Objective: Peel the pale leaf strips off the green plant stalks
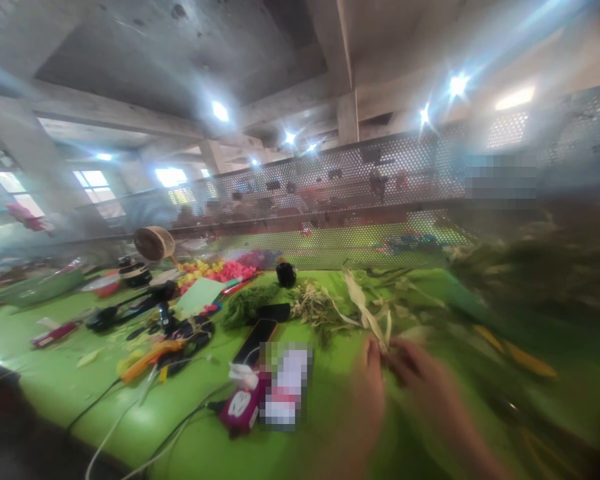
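The view is blurred by motion. My left hand and my right hand meet low in the middle of the green table. Both pinch a pale dried leaf strip that rises from between the fingers. A pile of dried green and straw-coloured plant stems lies just beyond the hands. More blurred foliage spreads to the right.
A phone, a pink power bank with cables, an orange tool, black scissors, a black glue gun and bright artificial flowers lie at the left. A perforated metal divider backs the table.
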`<state>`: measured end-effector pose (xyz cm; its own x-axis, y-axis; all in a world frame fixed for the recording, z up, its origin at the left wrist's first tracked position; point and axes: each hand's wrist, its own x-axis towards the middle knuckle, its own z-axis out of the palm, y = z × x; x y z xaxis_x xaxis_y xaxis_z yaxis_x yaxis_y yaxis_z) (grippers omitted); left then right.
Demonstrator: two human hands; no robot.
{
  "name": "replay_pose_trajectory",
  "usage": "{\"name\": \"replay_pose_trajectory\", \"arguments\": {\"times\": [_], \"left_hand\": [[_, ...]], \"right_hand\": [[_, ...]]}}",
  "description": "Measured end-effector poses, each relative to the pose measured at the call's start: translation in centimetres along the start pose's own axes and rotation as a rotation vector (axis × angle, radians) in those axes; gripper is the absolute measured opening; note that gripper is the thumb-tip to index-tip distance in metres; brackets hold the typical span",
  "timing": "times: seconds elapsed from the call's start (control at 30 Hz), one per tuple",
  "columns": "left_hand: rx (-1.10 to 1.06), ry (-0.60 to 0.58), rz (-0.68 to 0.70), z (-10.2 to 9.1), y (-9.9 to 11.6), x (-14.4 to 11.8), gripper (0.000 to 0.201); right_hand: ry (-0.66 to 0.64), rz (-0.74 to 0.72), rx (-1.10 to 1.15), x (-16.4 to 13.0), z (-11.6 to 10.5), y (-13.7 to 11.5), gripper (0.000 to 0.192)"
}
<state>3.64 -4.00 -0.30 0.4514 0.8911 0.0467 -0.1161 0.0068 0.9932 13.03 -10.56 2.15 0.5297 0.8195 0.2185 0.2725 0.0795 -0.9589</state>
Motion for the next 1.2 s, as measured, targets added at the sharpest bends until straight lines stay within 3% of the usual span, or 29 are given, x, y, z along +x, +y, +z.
{"name": "replay_pose_trajectory", "arguments": {"times": [0.1, 0.23, 0.43, 0.7, 1.0, 1.1, 1.2], "left_hand": [[0.001, 0.096, -0.015, -0.3, -0.2, 0.4, 0.040], [-0.008, 0.102, 0.039, -0.7, 0.0, 0.7, 0.038], [0.020, -0.057, -0.026, -1.3, 0.9, 0.5, 0.041], [-0.064, -0.280, -0.041, -0.9, 2.5, -0.5, 0.030], [-0.050, -0.379, -0.009, -0.3, 3.5, -0.7, 0.021], [-0.095, -0.404, -0.026, -0.4, 3.5, -0.7, 0.024], [-0.085, -0.397, -0.026, -0.6, 3.3, -0.5, 0.030]], "right_hand": [[-0.002, 0.023, -0.006, 0.1, -0.3, -0.4, 0.030], [0.002, 0.069, 0.024, 0.0, -0.8, -0.6, 0.032], [-0.061, 0.124, 0.116, 0.3, -1.2, -0.5, 0.039], [0.074, 0.068, 0.095, 0.3, -1.4, -0.8, 0.026], [0.160, 0.163, 0.121, 0.0, -1.9, -1.3, 0.023], [0.106, 0.111, 0.182, 0.3, -2.3, -1.5, 0.027], [-0.065, 0.107, 0.319, 0.7, -2.4, -1.2, 0.030]]}}
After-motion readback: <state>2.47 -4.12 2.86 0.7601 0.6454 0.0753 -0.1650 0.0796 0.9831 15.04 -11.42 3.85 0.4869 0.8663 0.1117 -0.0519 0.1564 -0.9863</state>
